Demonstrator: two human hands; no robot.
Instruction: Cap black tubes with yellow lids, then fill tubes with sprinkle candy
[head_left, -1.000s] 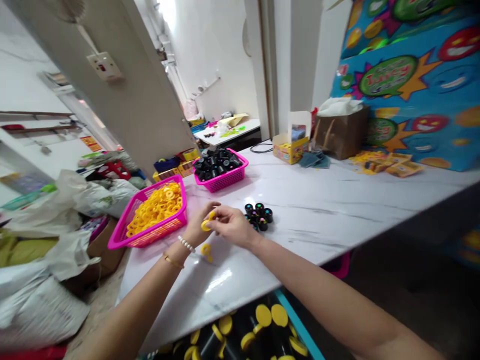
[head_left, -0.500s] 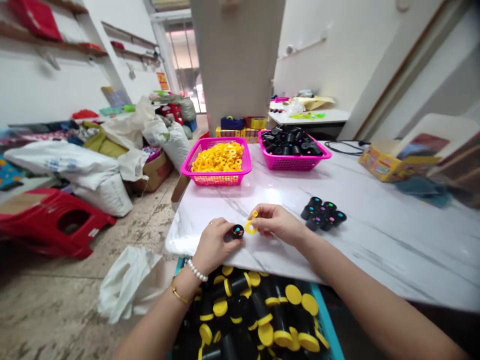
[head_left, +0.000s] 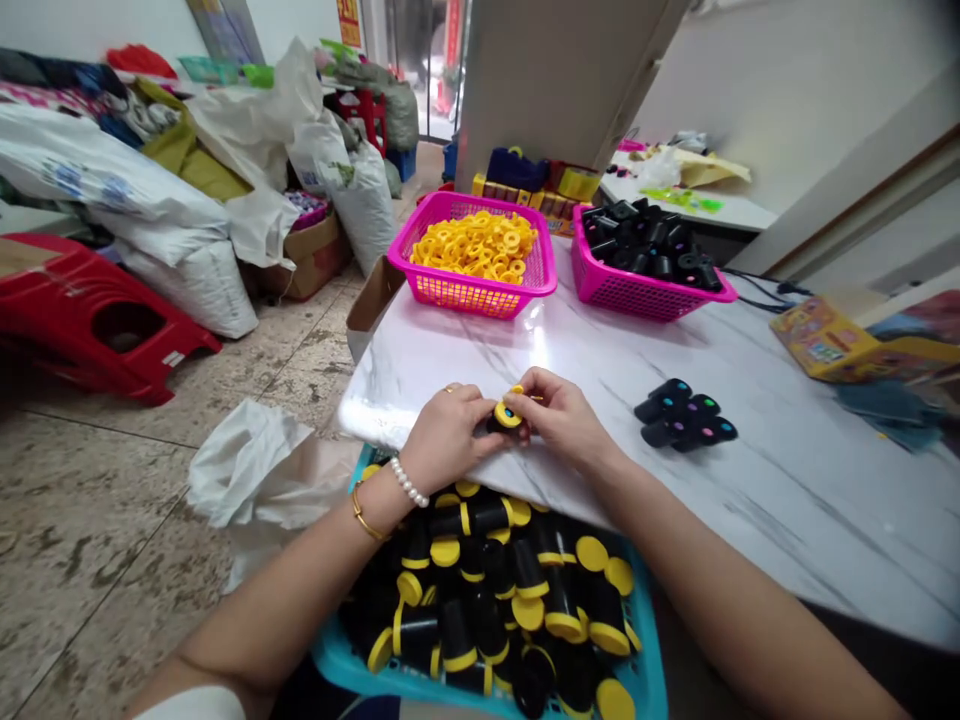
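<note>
My left hand (head_left: 450,432) is closed around a small black cylinder (head_left: 493,424) near the table's front edge. My right hand (head_left: 568,418) pinches a yellow ring-shaped piece (head_left: 509,416), which lies against the cylinder's end. A blue dot shows through the ring's opening, and a small yellow part sticks up by the right fingers. Fingers hide much of both pieces. Right of my hands, several black cylinders with coloured dots (head_left: 679,415) stand grouped on the table.
On the marbled white table (head_left: 795,500) sit a pink basket (head_left: 472,295) of yellow rings and another pink basket (head_left: 637,298) of black cylinders. Below the edge, a teal basket (head_left: 654,640) holds black cylinders with yellow ends. A red stool (head_left: 142,370) and white sacks (head_left: 195,280) lie left.
My right hand has brought the yellow ring leftward onto the black cylinder, and the two hands now meet. The head view has tilted down, showing more of the teal basket.
</note>
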